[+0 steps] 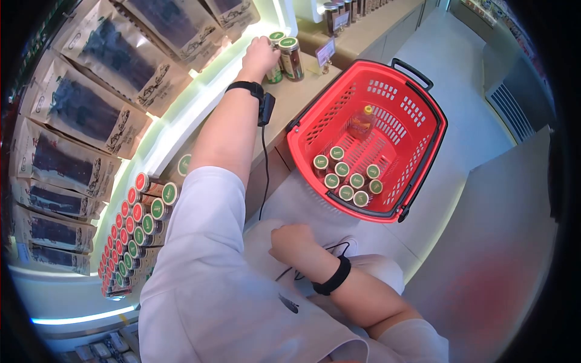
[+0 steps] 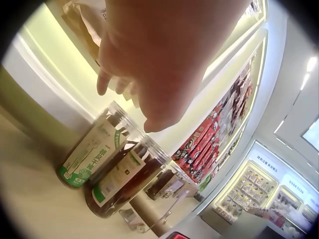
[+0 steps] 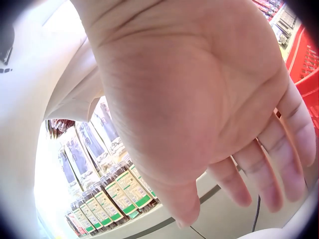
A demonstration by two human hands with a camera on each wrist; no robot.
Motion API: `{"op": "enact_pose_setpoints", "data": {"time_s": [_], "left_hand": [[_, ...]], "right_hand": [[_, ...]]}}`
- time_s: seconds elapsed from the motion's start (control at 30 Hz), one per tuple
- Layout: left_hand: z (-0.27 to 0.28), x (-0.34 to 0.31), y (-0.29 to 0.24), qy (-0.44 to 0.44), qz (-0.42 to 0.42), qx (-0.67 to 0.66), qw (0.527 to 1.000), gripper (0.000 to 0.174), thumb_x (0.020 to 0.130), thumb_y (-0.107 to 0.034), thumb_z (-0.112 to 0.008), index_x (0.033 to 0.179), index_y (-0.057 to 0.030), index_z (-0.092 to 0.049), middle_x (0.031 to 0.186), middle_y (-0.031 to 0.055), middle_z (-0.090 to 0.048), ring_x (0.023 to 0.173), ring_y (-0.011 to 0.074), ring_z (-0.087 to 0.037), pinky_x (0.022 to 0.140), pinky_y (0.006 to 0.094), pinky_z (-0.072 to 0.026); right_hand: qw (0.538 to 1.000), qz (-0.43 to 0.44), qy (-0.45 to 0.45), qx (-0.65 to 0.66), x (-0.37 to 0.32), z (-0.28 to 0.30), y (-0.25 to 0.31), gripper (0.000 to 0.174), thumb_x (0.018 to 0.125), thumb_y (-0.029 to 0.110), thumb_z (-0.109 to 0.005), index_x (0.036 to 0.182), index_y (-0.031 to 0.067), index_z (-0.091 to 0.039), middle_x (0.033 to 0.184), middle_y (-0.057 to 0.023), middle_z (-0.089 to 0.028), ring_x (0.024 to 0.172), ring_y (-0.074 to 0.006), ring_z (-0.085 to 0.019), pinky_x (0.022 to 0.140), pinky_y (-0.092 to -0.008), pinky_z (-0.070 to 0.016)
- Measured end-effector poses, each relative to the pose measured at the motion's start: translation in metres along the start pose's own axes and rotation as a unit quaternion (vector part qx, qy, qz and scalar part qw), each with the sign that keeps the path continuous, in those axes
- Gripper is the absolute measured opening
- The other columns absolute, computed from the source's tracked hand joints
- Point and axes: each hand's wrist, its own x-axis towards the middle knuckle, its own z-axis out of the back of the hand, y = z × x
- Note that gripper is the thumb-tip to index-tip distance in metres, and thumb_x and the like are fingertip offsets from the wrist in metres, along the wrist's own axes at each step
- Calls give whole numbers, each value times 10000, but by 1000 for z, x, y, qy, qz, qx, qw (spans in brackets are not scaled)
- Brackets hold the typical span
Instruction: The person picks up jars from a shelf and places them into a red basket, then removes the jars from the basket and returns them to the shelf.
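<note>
Two clear jars with green lids stand side by side on the counter: one jar is fully in view, and the other jar is partly behind my left hand. This hand hovers at the lids, its fingers loosely bent and its thumb beside a lid; contact is unclear. My right hand hangs low in front of my body, holding nothing, fingers extended in the right wrist view.
A red basket with several green-lidded jars and a bottle stands right of the counter. Rows of red- and green-lidded jars and hanging bags line the left side. A small sign stands beyond the two jars.
</note>
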Motion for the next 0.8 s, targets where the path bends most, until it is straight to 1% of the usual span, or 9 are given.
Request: {"op": "enact_pose_setpoints", "data": {"time_s": [0.1,0.3,0.37,0.43,0.5,0.57,0.6,0.63,0.8], "left_hand": [[-5,-1,5,44,27,-14,999,414,832,-222,-685,1195,-58,-571,1288,172,-526,1145,387,-572,963,465,-485],[7,-28,10,-16,64,-5,998,330,816,-190,-695,1094,-47,-589,1182,179,-563,1043,398,-607,909,454,-505],[37,-69,-8,-84,55,-3,995,342,825,-205,-680,1122,-59,-593,1193,174,-572,1028,392,-607,908,445,-504],[71,-116,-18,-156,55,3,986,356,834,-221,-665,1150,-70,-597,1203,170,-582,1014,385,-607,907,437,-503],[96,-156,-22,-236,10,-98,967,349,859,-278,-649,1138,-67,-654,1087,160,-662,926,333,-635,856,390,-510],[111,-176,-21,-185,41,-208,960,344,865,-299,-652,1102,-51,-679,998,156,-686,869,310,-645,814,369,-510],[117,-186,-19,-132,62,-313,938,350,871,-321,-656,1066,-35,-704,910,153,-710,813,286,-655,772,348,-510],[120,-191,-18,-95,54,-376,920,312,935,-284,-634,978,16,-707,801,52,-667,758,102,-586,711,251,-477],[138,-202,-22,10,103,-314,944,376,951,-364,-624,982,0,-713,733,-3,-627,683,82,-554,626,239,-449]], "right_hand": [[1000,-16,3,18,-5,2,-6,375,838,383,-673,1043,69,-678,1002,-125,-710,950,-295,-691,786,-413,-543],[998,-41,-28,39,-8,17,-16,370,846,372,-673,1055,67,-673,991,-119,-710,968,-321,-686,802,-420,-545],[990,-58,-98,80,-19,38,-21,252,838,280,-653,939,63,-731,972,-121,-725,911,-324,-699,749,-416,-549],[946,-115,-250,172,-23,62,-21,402,821,322,-705,1075,13,-665,1145,-194,-652,1023,-376,-649,852,-449,-528],[835,-74,-510,196,-16,67,-33,589,798,265,-756,1274,-4,-537,1315,-238,-516,1181,-394,-552,956,-443,-490],[755,-60,-633,158,-17,84,-38,756,769,198,-793,1396,1,-419,1379,-255,-436,1291,-390,-455,1019,-432,-454],[765,-57,-623,152,-19,89,-40,756,769,198,-793,1396,1,-419,1379,-255,-436,1291,-390,-455,1019,-432,-454],[759,-11,-619,202,-20,93,-42,773,767,175,-793,1411,1,-402,1377,-255,-444,1285,-382,-468,1017,-430,-458],[794,147,-494,322,-7,95,-55,720,796,119,-770,1403,-8,-405,1343,-239,-499,1229,-343,-537,1001,-397,-478]]}}
